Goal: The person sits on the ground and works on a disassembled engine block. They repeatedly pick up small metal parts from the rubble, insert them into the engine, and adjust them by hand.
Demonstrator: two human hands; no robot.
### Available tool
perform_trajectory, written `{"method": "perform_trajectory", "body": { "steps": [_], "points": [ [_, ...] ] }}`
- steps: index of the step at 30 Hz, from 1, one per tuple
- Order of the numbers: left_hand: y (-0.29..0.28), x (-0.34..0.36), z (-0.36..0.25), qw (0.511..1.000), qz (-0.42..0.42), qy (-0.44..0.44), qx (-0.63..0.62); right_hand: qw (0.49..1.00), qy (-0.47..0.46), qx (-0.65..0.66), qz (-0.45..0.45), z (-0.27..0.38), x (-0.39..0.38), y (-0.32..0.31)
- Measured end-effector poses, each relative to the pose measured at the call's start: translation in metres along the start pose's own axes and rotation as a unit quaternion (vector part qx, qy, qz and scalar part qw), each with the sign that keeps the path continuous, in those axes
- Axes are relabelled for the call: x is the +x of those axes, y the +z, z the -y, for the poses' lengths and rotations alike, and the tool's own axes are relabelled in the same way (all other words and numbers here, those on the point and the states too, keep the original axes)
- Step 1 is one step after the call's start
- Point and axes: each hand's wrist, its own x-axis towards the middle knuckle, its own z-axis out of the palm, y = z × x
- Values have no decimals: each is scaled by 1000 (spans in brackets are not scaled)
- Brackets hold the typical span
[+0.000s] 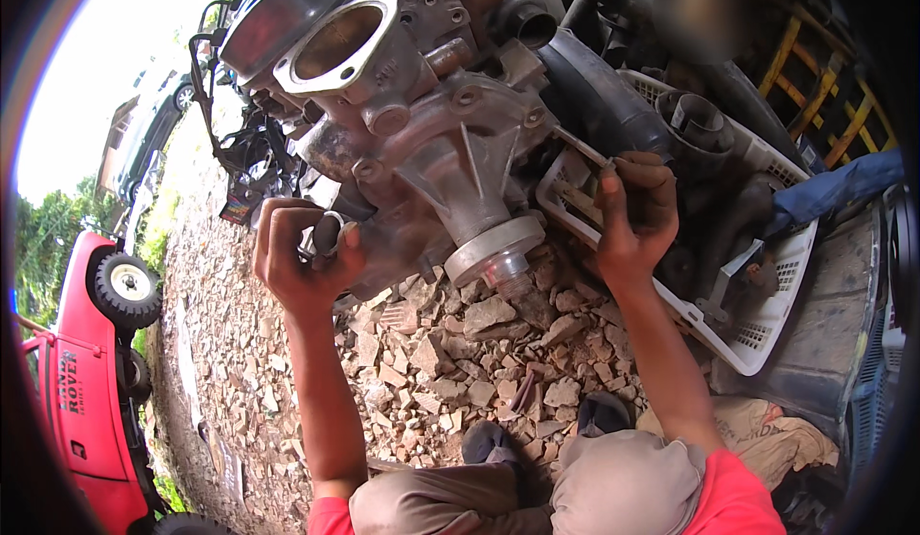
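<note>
A grey metal engine (460,176) fills the upper middle, with a large flanged opening at its upper left. Its round hub (496,248) and threaded shaft end point down toward me. My left hand (305,252) is curled around a short round pipe end (328,234) at the engine's left side; whether the pipe is fixed to the engine cannot be told. To the right, my right hand (634,211) pinches the end of a slim metal rod (580,144). The rod's far end reaches the engine's right edge, near a bolt hole.
White plastic crates (762,339) with metal parts stand at the right, beside a black hose (613,104) and a yellow metal frame (815,90). Broken stone rubble (450,353) covers the ground beneath. At the far left is a red off-road vehicle (91,382). A brown sack (757,430) lies lower right.
</note>
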Motion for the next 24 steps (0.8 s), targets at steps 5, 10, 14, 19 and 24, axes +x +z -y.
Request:
{"method": "perform_trajectory", "body": {
  "steps": [5,10,14,19,24],
  "points": [
    [2,-1,2,999,7,-18,-29,974,190,120,13,5,-12,-18],
    [-19,-6,-9,997,3,-71,10,905,384,72,168,4,-31,-31],
    [-21,-56,-49,901,-145,-299,-280,880,227,-208,361,-22,-84,-34],
    [-14,-176,-94,879,184,-328,-292,727,385,-183,538,-57,-183,-39],
    [20,-249,-113,500,187,-765,-360,675,414,-223,569,-79,-241,-55]
  ]
}}
